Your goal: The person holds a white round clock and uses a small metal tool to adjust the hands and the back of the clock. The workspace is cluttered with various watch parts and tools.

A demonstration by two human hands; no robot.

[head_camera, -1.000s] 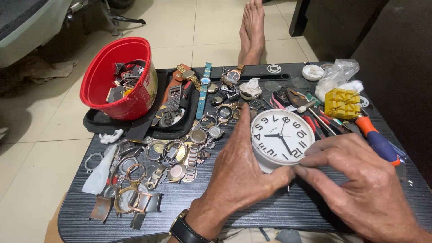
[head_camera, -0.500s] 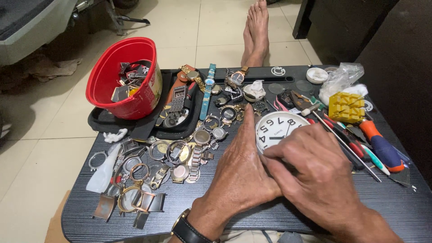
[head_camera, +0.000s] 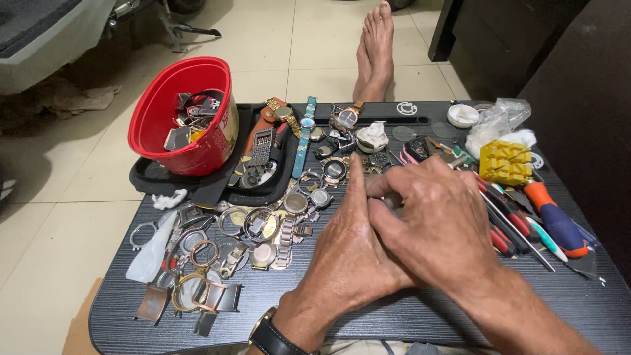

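In the head view, the left hand (head_camera: pixel 348 253) and right hand (head_camera: pixel 437 223) are pressed together on the dark table (head_camera: pixel 578 302), fingers closed over something hidden. If jostled, the loose watch cases (head_camera: pixel 263 227) alongside could be scattered.

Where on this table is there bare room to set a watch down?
Bare table shows along the near edge, between the watch cases and the left hand, and beyond the right hand below the screwdrivers. The far half is crowded: red bowl, tray, loose watches, yellow block.
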